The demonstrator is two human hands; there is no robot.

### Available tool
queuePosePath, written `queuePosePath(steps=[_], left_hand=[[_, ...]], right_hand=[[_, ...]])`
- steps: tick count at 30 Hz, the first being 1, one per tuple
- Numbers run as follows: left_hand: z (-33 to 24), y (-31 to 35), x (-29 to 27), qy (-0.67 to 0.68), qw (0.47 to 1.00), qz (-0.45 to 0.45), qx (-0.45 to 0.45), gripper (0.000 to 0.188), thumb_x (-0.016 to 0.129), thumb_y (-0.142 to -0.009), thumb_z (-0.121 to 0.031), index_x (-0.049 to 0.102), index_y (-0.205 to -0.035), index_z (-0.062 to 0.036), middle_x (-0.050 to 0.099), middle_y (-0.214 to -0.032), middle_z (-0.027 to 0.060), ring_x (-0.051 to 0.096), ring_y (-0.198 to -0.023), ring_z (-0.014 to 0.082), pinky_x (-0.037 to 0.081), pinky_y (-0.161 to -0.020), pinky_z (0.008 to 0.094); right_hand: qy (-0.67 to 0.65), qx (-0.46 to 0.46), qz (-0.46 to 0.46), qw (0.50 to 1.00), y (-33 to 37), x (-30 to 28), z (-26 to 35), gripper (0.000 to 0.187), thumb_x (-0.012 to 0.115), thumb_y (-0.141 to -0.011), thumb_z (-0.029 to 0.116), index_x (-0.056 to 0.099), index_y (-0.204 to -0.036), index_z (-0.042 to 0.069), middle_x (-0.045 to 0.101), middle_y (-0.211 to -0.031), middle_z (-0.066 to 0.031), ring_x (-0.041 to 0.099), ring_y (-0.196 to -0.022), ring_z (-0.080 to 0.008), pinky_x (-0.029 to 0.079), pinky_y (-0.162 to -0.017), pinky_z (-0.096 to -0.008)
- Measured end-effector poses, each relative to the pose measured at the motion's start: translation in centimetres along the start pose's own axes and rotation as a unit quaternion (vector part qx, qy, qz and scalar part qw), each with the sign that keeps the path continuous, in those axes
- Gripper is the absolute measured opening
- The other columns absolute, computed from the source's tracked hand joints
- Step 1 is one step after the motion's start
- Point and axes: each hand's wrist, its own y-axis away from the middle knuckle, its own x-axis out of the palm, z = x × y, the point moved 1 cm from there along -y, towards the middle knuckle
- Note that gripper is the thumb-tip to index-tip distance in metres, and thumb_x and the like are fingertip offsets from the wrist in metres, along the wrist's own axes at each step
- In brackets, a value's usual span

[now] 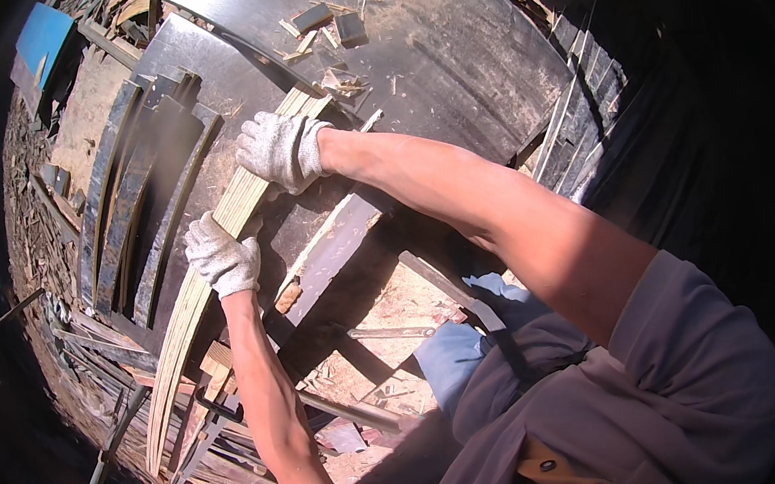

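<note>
A long bundle of pale plywood strips (180, 335) lies slantwise over the metal table, its near end reaching past the edge at the lower left. My left hand (222, 255), in a whitish work glove, is closed around its middle. Farther up, my right hand (282, 151), gloved alike, grips the same bundle close to its far end. The fingers of both hands wrap over the wood; their undersides are hidden. Just beyond the right hand, small splinters and chips lie by the bundle's far end.
Dark-faced strips (115, 209) lie stacked left of my hands. Small offcuts (350, 29) rest on the metal tabletop (474, 72). A grey-faced board (332, 257) runs along its near side. Below, a wrench-like metal tool (389, 332) appears amid sawdust. A blue panel (45, 40) stands far left.
</note>
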Motion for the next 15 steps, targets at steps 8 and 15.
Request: queuePosePath(steps=[8,15], left_hand=[[0.3,-0.4,0.5,-0.045,0.999,-0.005,0.016,0.081,0.087,-0.070,-0.053,0.060,-0.124,0.0020,0.061,-0.117,0.0217,0.060,-0.110,0.0416,0.047,-0.097,0.0531],[-0.7,0.2,0.4,0.029,1.000,0.009,-0.009,0.083,0.088,-0.069,-0.056,0.058,-0.122,0.0012,0.060,-0.113,0.0210,0.059,-0.108,0.0415,0.046,-0.098,0.0548]], right_hand=[[0.029,0.026,-0.007,0.999,-0.1,0.2,0.4,0.057,0.087,-0.066,0.043,0.068,-0.104,0.006,0.067,-0.106,-0.0139,0.063,-0.105,-0.0339,0.049,-0.090,-0.0471],[0.017,0.035,0.016,0.999,0.5,-0.1,0.4,0.065,0.089,-0.068,0.047,0.065,-0.112,0.005,0.067,-0.113,-0.0137,0.062,-0.109,-0.0335,0.048,-0.093,-0.0465]])
